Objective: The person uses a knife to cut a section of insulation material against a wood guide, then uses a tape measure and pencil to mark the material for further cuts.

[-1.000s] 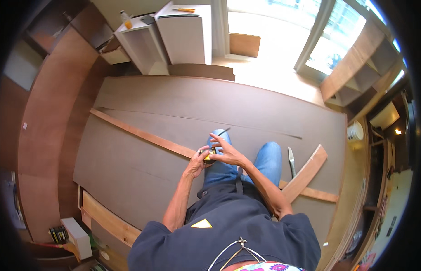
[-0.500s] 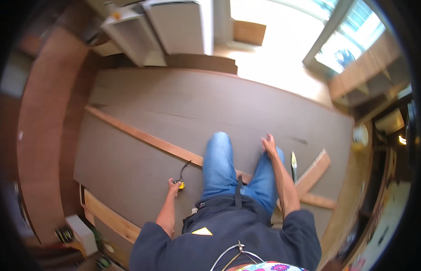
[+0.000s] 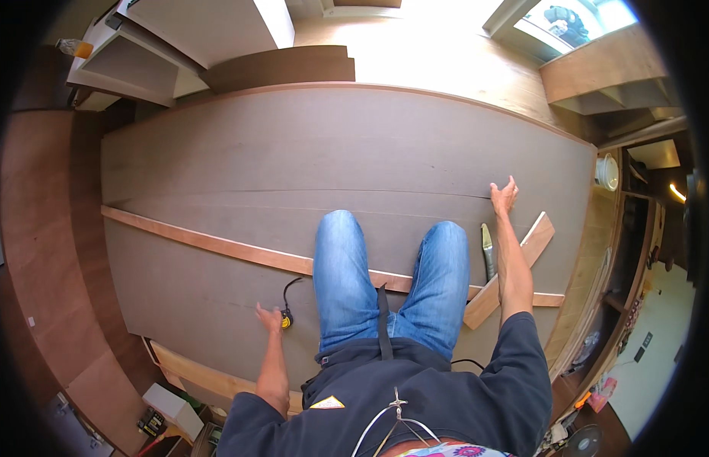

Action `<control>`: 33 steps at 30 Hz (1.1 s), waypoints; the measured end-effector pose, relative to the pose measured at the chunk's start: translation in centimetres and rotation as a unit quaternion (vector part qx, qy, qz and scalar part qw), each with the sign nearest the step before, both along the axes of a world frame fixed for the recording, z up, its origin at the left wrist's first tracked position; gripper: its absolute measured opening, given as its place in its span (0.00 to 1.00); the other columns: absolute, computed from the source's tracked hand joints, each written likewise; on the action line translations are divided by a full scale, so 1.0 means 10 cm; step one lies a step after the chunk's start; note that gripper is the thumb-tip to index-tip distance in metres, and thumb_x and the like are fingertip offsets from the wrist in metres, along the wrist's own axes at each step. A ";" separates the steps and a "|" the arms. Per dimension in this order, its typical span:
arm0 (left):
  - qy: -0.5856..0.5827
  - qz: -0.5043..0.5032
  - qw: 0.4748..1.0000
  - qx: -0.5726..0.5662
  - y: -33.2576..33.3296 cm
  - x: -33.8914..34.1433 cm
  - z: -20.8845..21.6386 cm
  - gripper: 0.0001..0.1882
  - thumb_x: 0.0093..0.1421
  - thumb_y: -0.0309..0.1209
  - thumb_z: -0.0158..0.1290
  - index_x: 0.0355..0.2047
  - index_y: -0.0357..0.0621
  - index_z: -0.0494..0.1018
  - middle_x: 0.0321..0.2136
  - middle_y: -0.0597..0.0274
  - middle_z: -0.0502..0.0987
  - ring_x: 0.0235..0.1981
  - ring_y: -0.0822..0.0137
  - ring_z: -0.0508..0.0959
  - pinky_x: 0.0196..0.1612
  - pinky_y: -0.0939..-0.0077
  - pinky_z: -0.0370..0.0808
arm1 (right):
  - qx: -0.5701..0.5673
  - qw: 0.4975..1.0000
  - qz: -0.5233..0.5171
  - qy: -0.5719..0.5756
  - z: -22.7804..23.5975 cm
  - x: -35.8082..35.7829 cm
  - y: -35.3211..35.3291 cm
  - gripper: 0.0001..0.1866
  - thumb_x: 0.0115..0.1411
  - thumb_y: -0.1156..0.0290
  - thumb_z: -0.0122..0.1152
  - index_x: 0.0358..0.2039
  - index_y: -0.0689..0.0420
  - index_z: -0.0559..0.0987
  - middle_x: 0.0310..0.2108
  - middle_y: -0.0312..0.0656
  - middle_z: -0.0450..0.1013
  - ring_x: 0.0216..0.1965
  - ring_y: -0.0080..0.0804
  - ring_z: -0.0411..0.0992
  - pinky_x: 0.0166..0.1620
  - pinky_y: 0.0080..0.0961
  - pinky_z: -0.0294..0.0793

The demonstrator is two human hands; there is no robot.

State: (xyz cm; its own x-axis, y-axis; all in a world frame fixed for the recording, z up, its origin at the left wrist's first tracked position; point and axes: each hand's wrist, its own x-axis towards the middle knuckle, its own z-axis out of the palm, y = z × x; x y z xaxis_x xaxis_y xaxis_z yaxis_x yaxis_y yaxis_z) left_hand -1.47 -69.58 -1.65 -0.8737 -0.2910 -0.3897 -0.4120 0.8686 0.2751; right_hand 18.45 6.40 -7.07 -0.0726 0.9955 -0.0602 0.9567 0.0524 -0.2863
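Left hand [image 3: 269, 317] loosely open, yellow-and-black tape measure [image 3: 287, 320] by its thumb side, right hand [image 3: 504, 196] half curled, nothing seen inside, short plank [image 3: 539, 238] nearby.

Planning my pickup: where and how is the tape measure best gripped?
I'd take the tape measure around its compact case, from the left: the left hand is right beside it there, while the black strap curves off its far end.
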 end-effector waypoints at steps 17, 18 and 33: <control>0.007 0.252 0.805 0.536 2.67 -1.85 -0.36 0.41 0.63 0.38 0.56 0.67 0.43 0.43 0.61 0.43 0.60 0.62 0.50 0.65 0.61 0.51 0.67 | -0.348 0.881 0.088 0.307 1.18 0.53 0.64 0.12 0.61 0.62 0.66 0.41 0.52 0.75 0.30 0.27 0.68 0.31 0.14 0.66 0.31 0.15 0.64; -0.001 0.294 0.784 0.546 2.73 -1.91 -0.44 0.42 0.63 0.39 0.56 0.67 0.44 0.42 0.61 0.42 0.60 0.62 0.48 0.65 0.62 0.50 0.66 | -0.352 0.879 0.091 0.310 1.27 0.51 0.59 0.12 0.61 0.62 0.65 0.41 0.52 0.75 0.31 0.26 0.68 0.31 0.12 0.65 0.31 0.14 0.63; 0.034 0.330 0.769 0.546 2.69 -2.08 -0.72 0.43 0.58 0.49 0.62 0.63 0.42 0.52 0.57 0.53 0.65 0.57 0.54 0.67 0.62 0.49 0.62 | -0.288 0.796 -0.019 0.532 2.21 0.71 0.42 0.29 0.65 0.64 0.60 0.61 0.67 0.65 0.58 0.42 0.67 0.58 0.28 0.66 0.60 0.26 0.65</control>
State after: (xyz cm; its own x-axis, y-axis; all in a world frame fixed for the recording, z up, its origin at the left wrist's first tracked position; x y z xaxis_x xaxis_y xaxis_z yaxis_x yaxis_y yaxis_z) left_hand -22.31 -42.65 -8.86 -0.7047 -0.2122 -0.6770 -0.6168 -0.2882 0.7324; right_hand 25.50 10.61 15.00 -0.3581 0.8279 -0.4317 0.1543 -0.4036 -0.9018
